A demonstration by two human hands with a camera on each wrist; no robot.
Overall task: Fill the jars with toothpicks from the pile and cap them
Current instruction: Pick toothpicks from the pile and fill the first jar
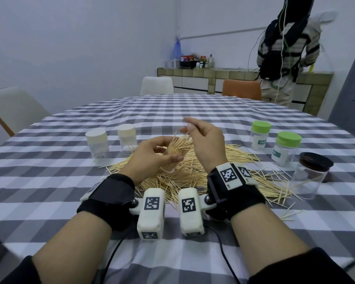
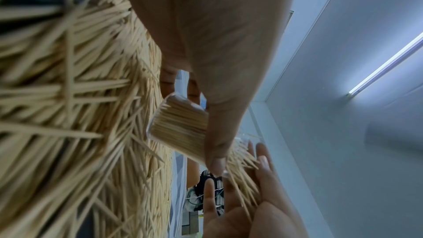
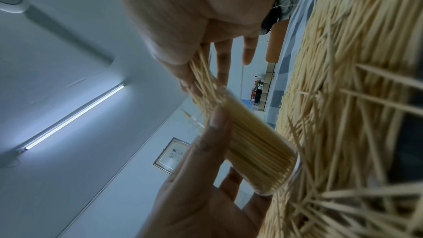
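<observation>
While gripped: jar [image 1: 170, 158] mid-pile [image 1: 203, 177], L hand [image 1: 150, 158].

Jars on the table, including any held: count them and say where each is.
6. Two white-capped jars stand left of the pile, two green-capped jars right, a dark-lidded jar nearest right, and one uncapped jar in the left hand. None seems hidden.

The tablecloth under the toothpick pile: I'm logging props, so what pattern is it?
Grey and white checks on the tablecloth, clearest in the head view.
</observation>
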